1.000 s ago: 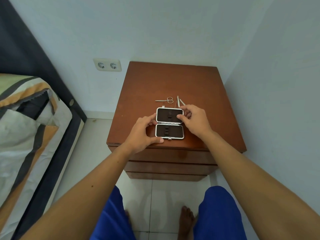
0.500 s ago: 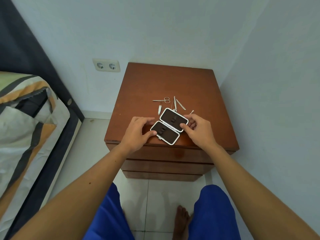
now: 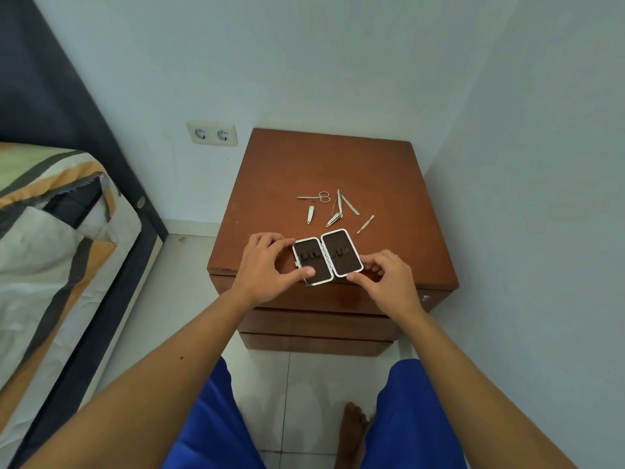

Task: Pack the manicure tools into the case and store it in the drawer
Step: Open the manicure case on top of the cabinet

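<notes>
Now that you have turned the open case (image 3: 326, 257) sideways, both hands, left (image 3: 267, 265) and right (image 3: 385, 279), pinch its edges; the tools (image 3: 334, 208) lie unpacked beyond it.

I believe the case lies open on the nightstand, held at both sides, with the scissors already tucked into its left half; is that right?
Not quite. In the head view the scissors lie loose on the nightstand beyond the case, both halves of which hold no tools. The rest stands: the case is open, with the left hand and right hand holding its sides.
</notes>
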A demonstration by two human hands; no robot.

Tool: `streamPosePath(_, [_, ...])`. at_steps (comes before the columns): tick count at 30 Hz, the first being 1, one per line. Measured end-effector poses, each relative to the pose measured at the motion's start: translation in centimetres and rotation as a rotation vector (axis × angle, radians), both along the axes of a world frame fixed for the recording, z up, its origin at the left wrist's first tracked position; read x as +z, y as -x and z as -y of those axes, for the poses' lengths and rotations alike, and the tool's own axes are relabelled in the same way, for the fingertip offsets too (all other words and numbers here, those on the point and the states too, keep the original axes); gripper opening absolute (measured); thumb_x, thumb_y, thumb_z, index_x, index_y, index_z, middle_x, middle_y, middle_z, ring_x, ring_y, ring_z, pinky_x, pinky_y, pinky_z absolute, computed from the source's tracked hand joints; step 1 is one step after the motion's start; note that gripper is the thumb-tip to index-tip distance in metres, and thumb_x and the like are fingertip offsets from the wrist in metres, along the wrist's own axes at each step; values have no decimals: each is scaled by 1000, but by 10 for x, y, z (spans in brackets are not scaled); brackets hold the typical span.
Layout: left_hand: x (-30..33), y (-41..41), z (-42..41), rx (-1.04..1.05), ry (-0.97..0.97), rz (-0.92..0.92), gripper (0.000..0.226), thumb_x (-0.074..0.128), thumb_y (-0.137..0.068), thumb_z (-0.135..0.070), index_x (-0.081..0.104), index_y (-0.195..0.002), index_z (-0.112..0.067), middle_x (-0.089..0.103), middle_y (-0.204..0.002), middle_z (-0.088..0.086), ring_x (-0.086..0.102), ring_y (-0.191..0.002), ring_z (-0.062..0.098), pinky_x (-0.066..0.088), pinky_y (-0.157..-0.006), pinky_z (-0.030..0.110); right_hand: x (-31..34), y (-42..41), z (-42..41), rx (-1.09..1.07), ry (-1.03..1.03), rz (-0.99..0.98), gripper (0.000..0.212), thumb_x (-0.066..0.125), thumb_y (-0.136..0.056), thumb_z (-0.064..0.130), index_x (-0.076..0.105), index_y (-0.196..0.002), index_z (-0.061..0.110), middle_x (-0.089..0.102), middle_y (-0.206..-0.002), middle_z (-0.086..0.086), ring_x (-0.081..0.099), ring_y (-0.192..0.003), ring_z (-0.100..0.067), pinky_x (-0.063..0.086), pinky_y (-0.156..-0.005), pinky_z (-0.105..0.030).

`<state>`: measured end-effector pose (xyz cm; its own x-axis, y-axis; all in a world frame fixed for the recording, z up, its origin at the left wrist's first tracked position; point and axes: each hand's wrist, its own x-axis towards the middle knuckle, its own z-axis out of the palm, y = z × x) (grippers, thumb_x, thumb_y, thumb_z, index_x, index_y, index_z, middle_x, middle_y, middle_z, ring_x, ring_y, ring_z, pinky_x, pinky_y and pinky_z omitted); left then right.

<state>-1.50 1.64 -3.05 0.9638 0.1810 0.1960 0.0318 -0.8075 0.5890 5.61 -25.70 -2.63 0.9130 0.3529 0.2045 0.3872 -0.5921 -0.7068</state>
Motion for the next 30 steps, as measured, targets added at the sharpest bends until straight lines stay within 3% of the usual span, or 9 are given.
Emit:
streamPosePath(3, [1, 1, -3, -38, -30, -48, 109, 65, -63, -94, 55, -146, -24, 51, -139, -7, 33, -135, 13, 35, -112, 37, -3, 5, -1, -13, 32, 27, 35, 90, -79, 42, 80, -108, 25, 62, -97, 9, 58, -96, -14, 47, -80, -26])
streamPosePath(6, [1, 0, -5, -47, -21, -68, 114, 69, -60, -93, 51, -149, -25, 49, -141, -8, 31, -135, 13, 36, -114, 40, -3, 9, -3, -35, 70, 20, 41, 88, -80, 46, 79, -110, 19, 60, -103, 10, 54, -102, -13, 37, -80, -10])
streamPosePath(10, [3, 0, -10, -81, -15, -120, 116, 71, -60, -90, 46, -154, -26, 44, -143, -9, 26, -137, 12, 32, -115, 39, -7, 12, -4, -63, 74, 30, 43, 88, -80, 46, 77, -107, 15, 58, -105, 8, 52, -103, -15, 35, -82, -3])
streamPosePath(18, [15, -17, -25, -194, -20, -236, 122, 76, -57, -86, 40, -157, -27, 39, -148, -9, 23, -140, 11, 36, -118, 41, -14, 15, -10, -79, 58, 61, 38, 88, -80, 45, 74, -99, 14, 55, -103, 8, 47, -101, -13, 37, -81, -10])
streamPosePath(30, [6, -25, -33, -186, 78, -191, 112, 80, -57, -82, 47, -153, -32, 43, -145, -11, 28, -136, 10, 38, -115, 41, -10, 0, -6, -4, 76, 32, 32, 86, -81, 47, 73, -97, 22, 57, -96, 13, 50, -93, -9, 37, -76, -11])
